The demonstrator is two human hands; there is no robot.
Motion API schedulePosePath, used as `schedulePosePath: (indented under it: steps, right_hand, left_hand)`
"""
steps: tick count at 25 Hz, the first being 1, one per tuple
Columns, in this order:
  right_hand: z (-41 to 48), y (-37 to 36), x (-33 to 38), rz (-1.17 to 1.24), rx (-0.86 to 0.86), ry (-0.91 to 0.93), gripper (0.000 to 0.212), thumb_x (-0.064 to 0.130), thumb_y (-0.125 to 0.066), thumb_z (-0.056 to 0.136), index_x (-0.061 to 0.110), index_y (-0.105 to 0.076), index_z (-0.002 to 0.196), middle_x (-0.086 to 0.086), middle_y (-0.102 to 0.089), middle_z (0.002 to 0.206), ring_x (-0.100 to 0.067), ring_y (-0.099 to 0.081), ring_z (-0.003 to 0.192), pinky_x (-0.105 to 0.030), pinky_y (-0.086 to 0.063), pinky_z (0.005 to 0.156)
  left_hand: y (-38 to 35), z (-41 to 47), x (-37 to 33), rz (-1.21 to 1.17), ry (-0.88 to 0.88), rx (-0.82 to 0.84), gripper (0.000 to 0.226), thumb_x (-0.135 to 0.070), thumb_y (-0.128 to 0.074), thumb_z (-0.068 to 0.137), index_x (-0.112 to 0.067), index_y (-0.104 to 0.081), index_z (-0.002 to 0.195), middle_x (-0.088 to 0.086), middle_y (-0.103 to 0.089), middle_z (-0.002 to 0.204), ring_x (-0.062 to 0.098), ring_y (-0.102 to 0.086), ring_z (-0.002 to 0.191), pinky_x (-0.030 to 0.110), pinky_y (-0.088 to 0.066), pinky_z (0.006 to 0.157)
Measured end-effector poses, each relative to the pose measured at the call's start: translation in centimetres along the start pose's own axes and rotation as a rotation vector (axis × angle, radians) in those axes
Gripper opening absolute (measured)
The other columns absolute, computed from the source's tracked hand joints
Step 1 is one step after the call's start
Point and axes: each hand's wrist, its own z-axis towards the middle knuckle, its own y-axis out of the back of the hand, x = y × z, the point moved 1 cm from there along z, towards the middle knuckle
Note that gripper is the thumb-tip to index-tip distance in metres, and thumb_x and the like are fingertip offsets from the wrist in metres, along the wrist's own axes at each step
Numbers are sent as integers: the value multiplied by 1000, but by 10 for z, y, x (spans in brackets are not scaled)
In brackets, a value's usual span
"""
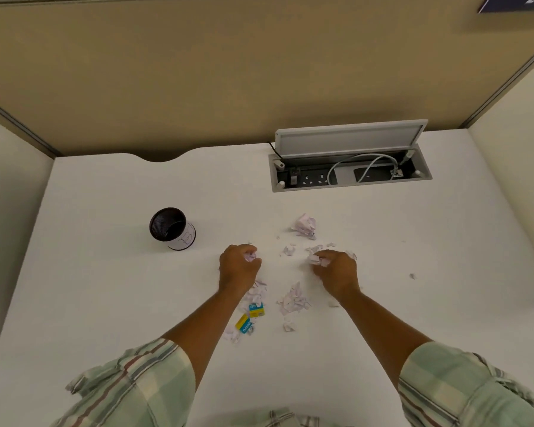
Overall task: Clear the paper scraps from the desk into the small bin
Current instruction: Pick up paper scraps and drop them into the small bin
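The rolled sleeves (142, 380) are pale green plaid with reddish stripes.

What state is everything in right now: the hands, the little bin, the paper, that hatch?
Left hand: grips a crumpled scrap.
Right hand: grips crumpled scraps.
Small bin: upright, open-topped.
Paper ball: loose on the desk.
Torn scraps: scattered on the desk.
Cable hatch: lid raised, open.

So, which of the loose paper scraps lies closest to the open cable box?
The big crumpled ball, lying apart beyond the right hand. All other scraps lie nearer the front.
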Motion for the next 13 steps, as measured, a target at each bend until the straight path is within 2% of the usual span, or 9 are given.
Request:
schedulePosePath:
  steps: [2,4,5,8,10,12,13]
  right_hand:
    - [-8,-8,19,289,58,-84,12,2,-74,82,12,-80,78,-7,-75,76,-18,-66,68,-29,-53,67]
    - [-12,-20,40,455,100,-128,26,-1,-79,78,19,-75,62,3,-69,62,-14,-62,58,-25,-51,57]
    - [-13,-26,51,492,117,-141,28,-4,-80,76,19,-74,61,5,-67,61,-13,-62,57,-24,-53,57]
    - [-17,-53,87,547,195,-143,17,-7,-80,75,10,-77,77,-5,-72,75,-18,-66,66,-28,-56,63]
    - [-19,-74,113,524,256,-86,25,-6,-79,76,16,-74,67,-3,-70,72,-19,-64,65,-27,-53,61]
    - [-19,-93,139,470,285,-4,33,-1,-79,78,23,-71,57,1,-70,66,-17,-65,63,-26,-52,58]
    - [-17,-104,154,433,285,30,31,2,-78,79,23,-73,57,0,-71,67,-17,-65,63,-27,-53,58]
  left_hand:
    - [14,-9,11,-66,29,-37,26,-12,-80,79,-14,-79,104,5,-73,107,20,-69,100,34,-56,95]
    - [31,-14,21,-119,36,-79,25,-11,-81,78,-15,-79,102,1,-72,102,17,-69,95,33,-57,93]
    - [40,-16,25,-143,35,-103,24,-11,-82,78,-16,-78,101,-2,-71,99,13,-69,92,30,-57,91]
    - [74,-16,35,-222,35,-171,25,-14,-83,79,-20,-78,102,-7,-70,98,1,-65,86,17,-54,83]
    - [96,-14,42,-241,45,-217,25,-17,-83,79,-20,-78,104,-7,-71,100,0,-65,86,5,-47,76]
    - [116,-11,46,-257,52,-267,25,-19,-83,80,-20,-78,104,-7,-71,100,2,-66,85,2,-45,71]
    - [128,-8,49,-264,55,-289,25,-20,-83,80,-20,-78,104,-6,-71,100,3,-66,85,3,-45,71]
